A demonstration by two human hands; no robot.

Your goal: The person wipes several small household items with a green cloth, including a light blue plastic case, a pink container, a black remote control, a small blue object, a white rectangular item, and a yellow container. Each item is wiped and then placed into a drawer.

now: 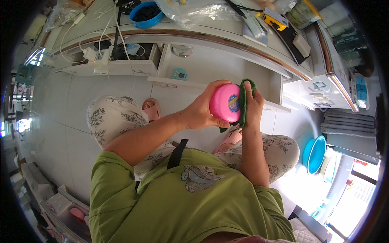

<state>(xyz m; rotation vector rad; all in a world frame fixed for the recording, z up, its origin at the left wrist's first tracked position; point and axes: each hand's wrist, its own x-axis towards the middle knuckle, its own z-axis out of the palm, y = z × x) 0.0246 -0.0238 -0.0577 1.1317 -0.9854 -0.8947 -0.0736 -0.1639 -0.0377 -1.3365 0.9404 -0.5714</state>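
Observation:
A round pink plastic container (217,101) with a blue and yellow label bearing writing is held between my hands, over the floor in front of the drawers. My left hand (199,106) grips its left side, thumb at the lower edge and fingers at the top. A folded dark green cloth (243,104) lies against the container's right, labelled side. My right hand (254,104) is closed on that cloth, its thumb over the cloth's upper end. The fingers behind the container and cloth are partly hidden.
An open white drawer (218,65) ahead holds a small teal electronic device (179,74) and a clear jar (182,50). Left of it, another drawer holds cables and a power strip (104,56). The desktop bears a blue bowl (146,15) and a yellow tool (276,19). Blue basins (314,155) stand right.

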